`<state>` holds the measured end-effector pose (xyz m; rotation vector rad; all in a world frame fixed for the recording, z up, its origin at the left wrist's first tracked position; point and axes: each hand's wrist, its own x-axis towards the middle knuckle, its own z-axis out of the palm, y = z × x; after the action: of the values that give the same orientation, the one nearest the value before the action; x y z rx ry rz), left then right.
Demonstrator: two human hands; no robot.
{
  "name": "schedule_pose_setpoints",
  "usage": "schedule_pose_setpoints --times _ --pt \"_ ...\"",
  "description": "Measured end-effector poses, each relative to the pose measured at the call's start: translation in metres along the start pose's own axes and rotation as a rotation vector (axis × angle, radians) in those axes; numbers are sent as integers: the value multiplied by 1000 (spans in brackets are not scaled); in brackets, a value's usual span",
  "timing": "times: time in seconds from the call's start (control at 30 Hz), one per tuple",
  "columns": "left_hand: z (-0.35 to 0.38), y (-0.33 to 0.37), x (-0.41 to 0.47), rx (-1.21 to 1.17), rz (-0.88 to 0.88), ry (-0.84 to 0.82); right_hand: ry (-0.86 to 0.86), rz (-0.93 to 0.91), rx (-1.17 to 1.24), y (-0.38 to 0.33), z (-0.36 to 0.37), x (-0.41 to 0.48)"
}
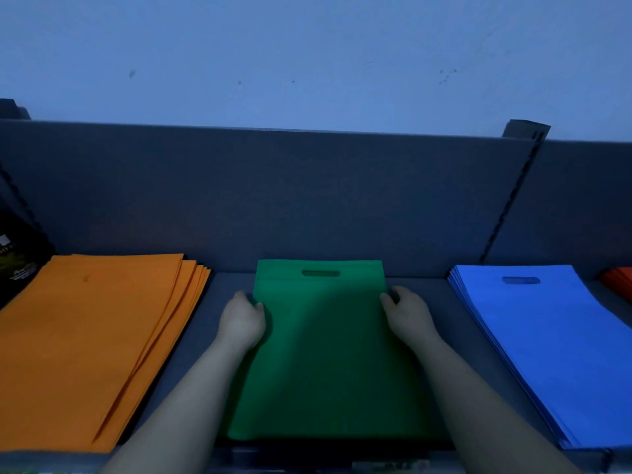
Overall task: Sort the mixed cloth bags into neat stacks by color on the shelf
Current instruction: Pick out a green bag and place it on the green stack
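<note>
A green cloth bag (325, 354) with a cut-out handle at its far end lies flat in the middle of the grey shelf (229, 289). My left hand (241, 321) grips its left edge, thumb on top. My right hand (408, 314) grips its right edge the same way. An orange stack (89, 347) of several bags lies on the left, slightly fanned. A blue stack (543, 350) lies on the right, its edges fairly even.
A dark printed package (17, 258) stands at the far left behind the orange stack. The corner of a red-orange bag (617, 280) shows at the far right. The shelf's grey back panel (307, 200) rises behind the stacks, with a slotted upright (509, 200).
</note>
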<state>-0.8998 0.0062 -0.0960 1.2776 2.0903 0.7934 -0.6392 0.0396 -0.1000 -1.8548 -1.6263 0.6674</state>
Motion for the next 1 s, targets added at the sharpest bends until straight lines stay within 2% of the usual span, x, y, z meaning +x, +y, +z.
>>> schedule_pose_setpoints --times 0.43,0.6,0.87,1.0 --pt "-18 -34 -77 -205 66 -50 -68 -31 158 10 -8 -77" --pt "-16 -36 -85 -155 66 -69 -107 -7 207 14 -13 -87" --pt "-20 -22 -91 -5 85 -52 -158 -54 46 9 -17 -84" --pt "-32 -8 -96 132 221 63 -57 -178 -116 -6 -22 -78"
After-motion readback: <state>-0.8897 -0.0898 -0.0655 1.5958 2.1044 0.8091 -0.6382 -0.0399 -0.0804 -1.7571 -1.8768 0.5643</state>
